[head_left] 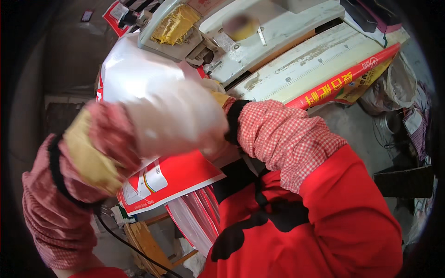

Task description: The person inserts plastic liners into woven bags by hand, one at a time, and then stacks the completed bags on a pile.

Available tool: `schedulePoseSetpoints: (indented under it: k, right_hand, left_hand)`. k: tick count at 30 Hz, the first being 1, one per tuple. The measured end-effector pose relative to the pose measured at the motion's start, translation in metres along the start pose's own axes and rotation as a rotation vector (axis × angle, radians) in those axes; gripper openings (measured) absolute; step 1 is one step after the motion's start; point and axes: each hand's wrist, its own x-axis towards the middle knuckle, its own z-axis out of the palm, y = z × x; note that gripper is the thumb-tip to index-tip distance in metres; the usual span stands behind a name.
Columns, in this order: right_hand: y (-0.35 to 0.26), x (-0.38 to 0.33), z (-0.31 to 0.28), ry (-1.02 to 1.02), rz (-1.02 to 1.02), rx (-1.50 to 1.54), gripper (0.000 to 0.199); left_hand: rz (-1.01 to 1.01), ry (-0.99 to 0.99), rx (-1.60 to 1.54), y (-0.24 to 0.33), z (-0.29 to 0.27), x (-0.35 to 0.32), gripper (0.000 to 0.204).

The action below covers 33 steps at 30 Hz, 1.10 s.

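My left hand [185, 118], in a whitish glove, is smeared by motion as it crosses in front of the sewing machine [245, 41]. Its fingers cannot be made out. Behind it, my right hand [219, 96] is mostly hidden; just a yellowish bit shows beyond the dark cuff. Both hands are over a red and white printed bag sheet [192, 178], which hangs toward my lap. A glossy white sheet [134, 69] rises beside the machine's head, left of my hands. What either hand grips is hidden.
The machine's pale table [296, 65] has a red and yellow printed strip [343, 85] along its near edge. More red-edged bags [194, 217] hang below, near a wooden stool [143, 245] and a black cable [130, 248]. A whitish sack [398, 83] stands at right.
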Motion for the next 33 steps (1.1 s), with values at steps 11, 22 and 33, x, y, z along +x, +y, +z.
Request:
schedulePoseSetpoints:
  k: [11,22,33]
  right_hand:
    - [0.035,-0.024,0.021,-0.052,-0.051,-0.026,0.021]
    - [0.058,-0.003,-0.055,-0.341,-0.283,0.405,0.032]
    - [-0.007,-0.021,-0.094,-0.333,-0.317,0.248,0.056]
  left_hand:
    - [0.170,-0.023,0.213,0.055,0.034,-0.017,0.004]
    - [-0.221,0.406,0.292,-0.109,0.120,0.031,0.012]
    - [-0.757,0.785,0.176,-0.201,0.148,0.005,0.008]
